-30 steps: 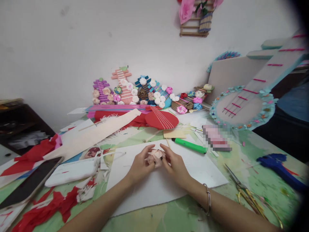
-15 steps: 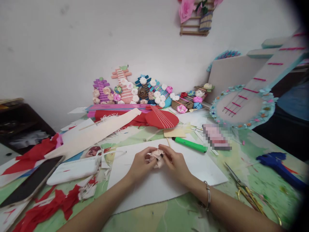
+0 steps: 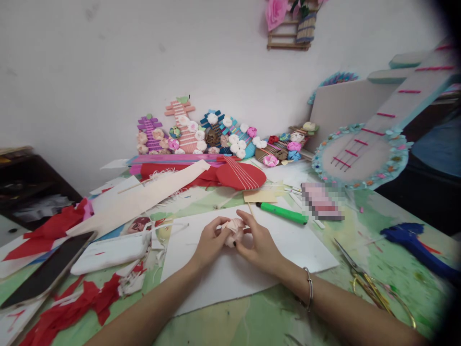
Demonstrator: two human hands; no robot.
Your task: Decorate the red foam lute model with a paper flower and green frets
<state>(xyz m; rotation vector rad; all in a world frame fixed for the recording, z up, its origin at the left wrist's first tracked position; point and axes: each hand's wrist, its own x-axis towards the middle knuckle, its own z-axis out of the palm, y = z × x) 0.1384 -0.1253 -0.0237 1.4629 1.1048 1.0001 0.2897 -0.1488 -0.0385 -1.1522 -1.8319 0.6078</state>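
A crumpled, pale pink paper flower point(image 3: 236, 230) sits between the two hands, above the white sheet point(image 3: 201, 293). From where I stand it looks roundish, with no long axis I can pick out. It lies to the right of the left hand point(image 3: 211, 241) and to the left of the right hand point(image 3: 262, 246), at the fingertips of both, so neither hand is clearly nearer. The left thumb and fingers are closed on its left side. The right forefinger and thumb stand apart around its other side, the forefinger raised; I can't tell how firmly they press, if at all. Beyond the hands, up and to the right, lies a green marker point(image 3: 283, 213); farther right, near the bracelet arm, scissors point(image 3: 360, 274) rest with their points facing away from the person.
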